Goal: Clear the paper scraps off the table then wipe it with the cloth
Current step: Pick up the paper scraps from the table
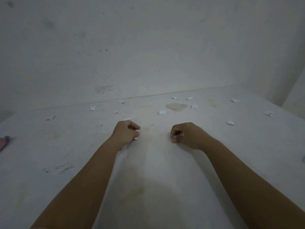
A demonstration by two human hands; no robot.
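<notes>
Several small white paper scraps lie scattered over the far half of the white table (pixel 165 162), for example one scrap (pixel 162 112) near a brownish stain and another scrap (pixel 93 108) further left. My left hand (pixel 126 133) is over the middle of the table with its fingers curled round white scraps that peek out at the fingertips. My right hand (pixel 183 135) is beside it, also curled, pinching white scraps. A cloth (pixel 5 142), pink and purple, shows only partly at the table's left edge.
A white wall (pixel 148 47) rises right behind the table's far edge. A brownish stain (pixel 176 106) marks the table near the back, and fainter yellowish stains lie around the middle. More scraps (pixel 268 113) lie at the far right.
</notes>
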